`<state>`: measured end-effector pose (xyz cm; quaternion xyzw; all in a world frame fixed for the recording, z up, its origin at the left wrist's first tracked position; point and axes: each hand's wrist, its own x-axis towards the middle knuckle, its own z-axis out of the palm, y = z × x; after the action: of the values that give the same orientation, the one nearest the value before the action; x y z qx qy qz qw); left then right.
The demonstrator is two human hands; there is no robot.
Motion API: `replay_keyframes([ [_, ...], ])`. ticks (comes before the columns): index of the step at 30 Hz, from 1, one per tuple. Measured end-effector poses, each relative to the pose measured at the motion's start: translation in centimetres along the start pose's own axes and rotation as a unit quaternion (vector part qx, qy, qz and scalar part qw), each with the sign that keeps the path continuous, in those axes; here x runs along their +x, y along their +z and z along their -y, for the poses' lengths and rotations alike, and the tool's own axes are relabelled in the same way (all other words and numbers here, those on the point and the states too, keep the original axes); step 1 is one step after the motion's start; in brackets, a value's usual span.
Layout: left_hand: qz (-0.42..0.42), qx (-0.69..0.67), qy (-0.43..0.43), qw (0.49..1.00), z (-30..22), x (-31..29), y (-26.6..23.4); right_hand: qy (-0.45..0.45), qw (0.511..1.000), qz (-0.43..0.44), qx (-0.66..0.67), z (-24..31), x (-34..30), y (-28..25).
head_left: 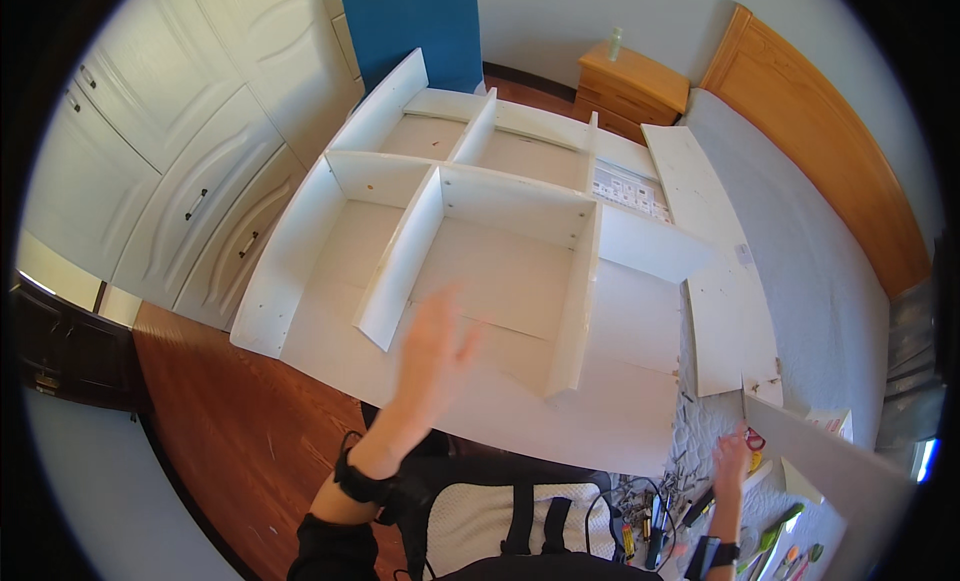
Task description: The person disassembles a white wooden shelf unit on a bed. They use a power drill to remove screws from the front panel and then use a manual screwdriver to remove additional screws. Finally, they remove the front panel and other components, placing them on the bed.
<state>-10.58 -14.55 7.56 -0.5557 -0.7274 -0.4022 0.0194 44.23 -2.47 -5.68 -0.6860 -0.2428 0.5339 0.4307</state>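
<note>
A large white shelf unit [510,331] lies on its back, its compartments facing up. Above the near middle compartment hovers my left hand [435,341], smeared by motion, fingers apart and holding nothing. My right hand [732,463] is at the lower right, its blurred fingers at the edge of a loose white board [825,451]. This board is tilted, with its far end blurred; my grip on it is partly hidden by blur. Red-handled scissors [754,439] lie beside my right fingers. Inside the unit, a short white divider [650,243] stands at the right.
Another long white panel [715,271] lies on the grey bed [820,221] at the right. Scattered screws and hand tools [650,526] lie near my right wrist. White cabinets [170,131] stand left, a wooden nightstand [632,86] at the back. A printed sheet [630,191] lies in the far right compartment.
</note>
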Motion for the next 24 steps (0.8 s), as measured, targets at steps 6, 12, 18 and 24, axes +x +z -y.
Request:
replay_keyframes([
  [6, 0.126, -0.129, 0.055, 0.982, -8.3, 0.5, 4.8, 0.037, 0.995, -0.07, 0.054, -1.2, -3.9, 0.3],
  [12, 0.304, -0.547, 0.261, 0.735, -22.1, -2.5, -0.8, -0.109, 0.992, -0.05, 0.041, 4.3, -3.5, -0.4],
  [18, 0.107, -0.549, 0.327, 0.762, -23.9, 1.7, -5.7, -0.118, 0.969, -0.021, 0.215, 6.5, -0.5, -0.3],
  [24, -0.241, -0.316, 0.553, 0.732, -32.8, 3.5, -9.2, -0.087, 0.921, 0.017, 0.379, 5.2, 2.5, -2.1],
])
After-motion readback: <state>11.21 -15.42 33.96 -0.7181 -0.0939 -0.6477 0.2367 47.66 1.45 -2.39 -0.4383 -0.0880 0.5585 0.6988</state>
